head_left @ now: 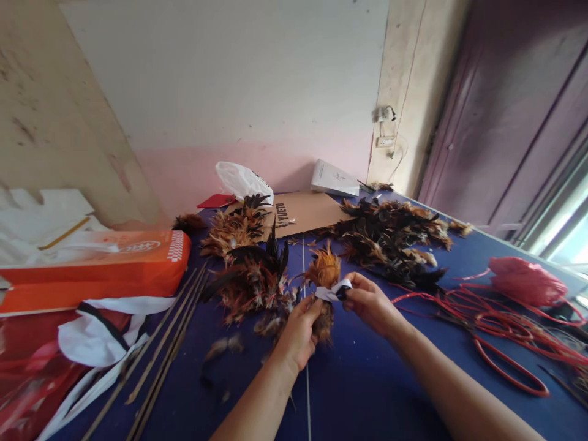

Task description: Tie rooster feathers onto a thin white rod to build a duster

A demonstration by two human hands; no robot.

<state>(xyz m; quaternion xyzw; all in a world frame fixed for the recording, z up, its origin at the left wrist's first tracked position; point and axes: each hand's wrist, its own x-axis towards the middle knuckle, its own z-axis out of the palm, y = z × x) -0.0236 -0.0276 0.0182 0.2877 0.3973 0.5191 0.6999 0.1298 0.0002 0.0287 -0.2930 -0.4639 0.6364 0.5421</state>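
In my left hand (301, 331) is a small bundle of brown feathers (324, 266), held upright over the blue table. A white cloth strip (327, 294) with a dark patch crosses the middle of the bundle. My right hand (367, 299) pinches the strip's free end, just right of the feathers. Behind my left hand lies a pile of dark and reddish feathers (250, 278). Parts of the bundle's lower end are hidden by my left fingers.
Thin sticks (168, 343) and white cloth strips (94, 337) lie left, beside an orange bag (179, 263). A black feather heap (386, 236), red twine (500, 331) and red-handled scissors (509, 367) lie right. Behind are cardboard (316, 211) and a white box (334, 179).
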